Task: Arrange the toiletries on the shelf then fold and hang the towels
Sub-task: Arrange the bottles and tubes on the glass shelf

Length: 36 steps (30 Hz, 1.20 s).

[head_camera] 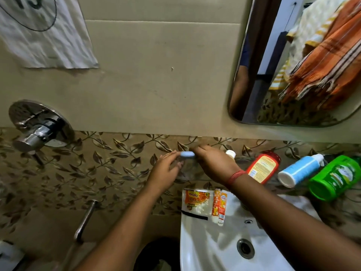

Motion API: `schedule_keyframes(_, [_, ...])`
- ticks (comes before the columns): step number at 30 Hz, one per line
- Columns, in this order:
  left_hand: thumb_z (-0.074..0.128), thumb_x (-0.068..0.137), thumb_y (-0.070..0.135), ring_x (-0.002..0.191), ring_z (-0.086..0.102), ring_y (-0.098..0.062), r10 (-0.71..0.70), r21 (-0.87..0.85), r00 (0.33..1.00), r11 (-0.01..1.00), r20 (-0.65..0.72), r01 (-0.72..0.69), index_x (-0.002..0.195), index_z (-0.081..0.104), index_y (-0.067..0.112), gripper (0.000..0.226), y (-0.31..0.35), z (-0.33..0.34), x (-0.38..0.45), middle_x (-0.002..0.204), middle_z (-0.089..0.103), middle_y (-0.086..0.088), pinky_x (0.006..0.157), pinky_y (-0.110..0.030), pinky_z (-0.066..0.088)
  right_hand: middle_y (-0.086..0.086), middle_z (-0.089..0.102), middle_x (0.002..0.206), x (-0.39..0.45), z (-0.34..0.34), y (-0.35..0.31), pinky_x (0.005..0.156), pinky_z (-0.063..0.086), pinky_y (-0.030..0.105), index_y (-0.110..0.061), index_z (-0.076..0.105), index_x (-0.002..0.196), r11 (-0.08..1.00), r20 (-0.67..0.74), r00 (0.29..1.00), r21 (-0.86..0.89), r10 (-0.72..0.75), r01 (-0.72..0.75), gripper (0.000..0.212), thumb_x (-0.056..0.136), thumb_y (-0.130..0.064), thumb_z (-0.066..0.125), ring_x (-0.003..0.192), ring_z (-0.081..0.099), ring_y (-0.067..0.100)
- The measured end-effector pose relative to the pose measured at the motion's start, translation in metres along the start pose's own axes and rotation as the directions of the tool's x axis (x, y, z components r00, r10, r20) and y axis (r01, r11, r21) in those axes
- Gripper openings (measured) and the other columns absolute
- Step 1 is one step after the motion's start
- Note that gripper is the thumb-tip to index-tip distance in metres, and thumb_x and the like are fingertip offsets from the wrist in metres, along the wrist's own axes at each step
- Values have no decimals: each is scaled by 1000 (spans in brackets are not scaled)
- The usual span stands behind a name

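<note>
A small light-blue object is held at the left end of a glass shelf on the wall. My right hand pinches it from the right. My left hand touches it from the left with relaxed fingers. On the shelf stand a white-capped bottle, a red bottle, a blue-and-white bottle and a green bottle. An orange sachet and a small orange tube lie on the rim of the white sink. Orange striped towels show in the mirror.
A chrome mixer valve juts from the wall at left, with a chrome spout below it. A mirror hangs above the shelf. A white cloth hangs at the upper left.
</note>
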<state>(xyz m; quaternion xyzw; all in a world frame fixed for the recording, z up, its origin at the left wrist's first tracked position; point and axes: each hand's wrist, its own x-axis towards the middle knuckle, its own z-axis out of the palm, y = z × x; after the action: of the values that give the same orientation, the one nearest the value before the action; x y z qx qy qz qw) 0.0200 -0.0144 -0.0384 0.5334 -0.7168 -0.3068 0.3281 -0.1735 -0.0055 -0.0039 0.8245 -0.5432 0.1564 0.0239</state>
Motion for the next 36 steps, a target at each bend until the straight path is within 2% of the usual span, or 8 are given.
schedule_keyframes(3, [57, 101, 27, 134, 49, -17, -67, -210, 997, 976, -31, 59, 146, 48, 26, 46, 6, 2, 1, 147, 53, -2, 94, -22, 44, 4, 64, 122, 2, -3, -9, 87, 39, 20, -18, 60, 127, 929, 6, 981, 320, 196, -187, 37, 93, -5, 58, 111, 58, 19])
schedule_keyframes(5, [60, 100, 20, 124, 55, -11, -60, -267, 997, 963, -37, 48, 144, 51, 22, 45, 12, 3, 5, 140, 59, -1, 81, -11, 42, 4, 65, 125, 3, -4, -17, 91, 43, 23, -17, 59, 131, 848, 46, 953, 446, 298, -286, 38, 94, -5, 59, 114, 58, 19])
schedule_keyframes(11, [64, 96, 12, 105, 59, -3, -37, -255, 999, 966, 31, 44, 140, 55, 18, 45, 16, 2, 11, 126, 65, 3, 75, -7, 42, 5, 64, 128, 2, -4, -23, 100, 50, 37, -17, 55, 134, 725, 109, 906, 563, 410, -396, 40, 95, -8, 60, 116, 60, 20])
schedule_keyframes(18, [65, 96, 19, 117, 58, -9, -27, -173, 997, 984, 67, 38, 139, 55, 24, 45, 8, 6, 9, 130, 65, 3, 90, -25, 47, 4, 62, 132, 2, -2, -20, 104, 48, 40, -18, 52, 137, 736, 131, 905, 541, 404, -407, 47, 93, -5, 63, 122, 57, 20])
schedule_keyframes(27, [66, 95, 18, 124, 56, -9, -30, -226, 998, 973, 49, 40, 144, 49, 26, 52, 5, 6, 6, 134, 60, 5, 82, -17, 46, 2, 61, 134, -3, -6, -15, 105, 49, 38, -20, 50, 137, 749, 122, 920, 545, 374, -377, 50, 92, -5, 64, 124, 57, 16])
schedule_keyframes(30, [63, 97, 18, 120, 54, -4, -66, -316, 991, 949, -117, 26, 140, 51, 29, 46, 5, -5, -6, 132, 57, 11, 75, -12, 45, 2, 60, 135, -13, -23, 3, 103, 49, 27, -19, 51, 137, 751, -5, 905, 560, 425, -350, 53, 91, 6, 60, 126, 56, 14])
schedule_keyframes(33, [61, 98, 18, 112, 55, 3, 67, -162, 958, 980, -279, -116, 126, 62, 25, 29, 6, -10, -28, 124, 61, 10, 80, -10, 44, 1, 63, 130, -29, -44, 24, 91, 45, 15, -19, 58, 130, 888, -82, 925, 322, 372, -329, 48, 90, 7, 60, 119, 58, 15])
schedule_keyframes(36, [61, 97, 16, 109, 53, 9, 215, -33, 967, 975, -133, -221, 121, 62, 28, 26, 15, -2, -42, 119, 60, 15, 82, -6, 43, 1, 64, 127, -40, -52, 37, 87, 50, 26, -22, 60, 127, 958, 16, 958, 36, 286, -286, 47, 88, 2, 64, 115, 60, 20])
